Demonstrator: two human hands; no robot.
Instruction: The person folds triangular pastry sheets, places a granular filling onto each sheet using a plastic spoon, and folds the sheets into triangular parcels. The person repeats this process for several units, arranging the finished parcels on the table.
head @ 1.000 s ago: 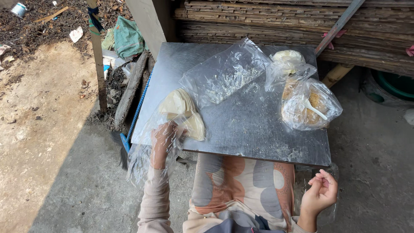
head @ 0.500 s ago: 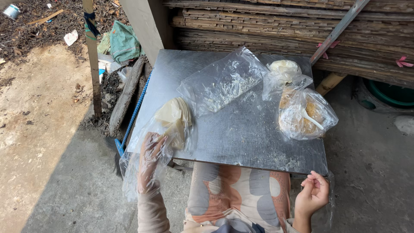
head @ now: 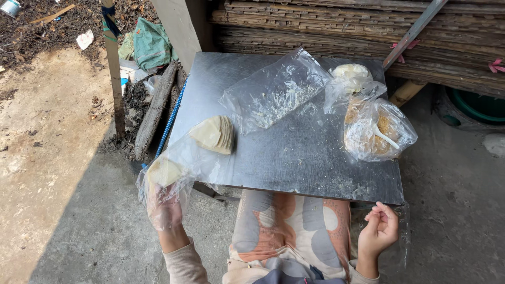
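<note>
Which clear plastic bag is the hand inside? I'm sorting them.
The bag hanging off the table's front-left corner; the left hand is inside it, unlike the others lying farther back.

Single head-worn view looked steeply down from close above the metal table [head: 294, 158]; lap and ground filled the lower frame.

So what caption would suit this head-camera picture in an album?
Left hand inside a clear plastic bag of thin wrappers at a metal table.

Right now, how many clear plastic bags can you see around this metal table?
3. One empty-looking bag lies flat mid-table; one bag with filling and a spoon sits at the right; one bag covers the left hand at the left edge. More may be hidden.
</note>
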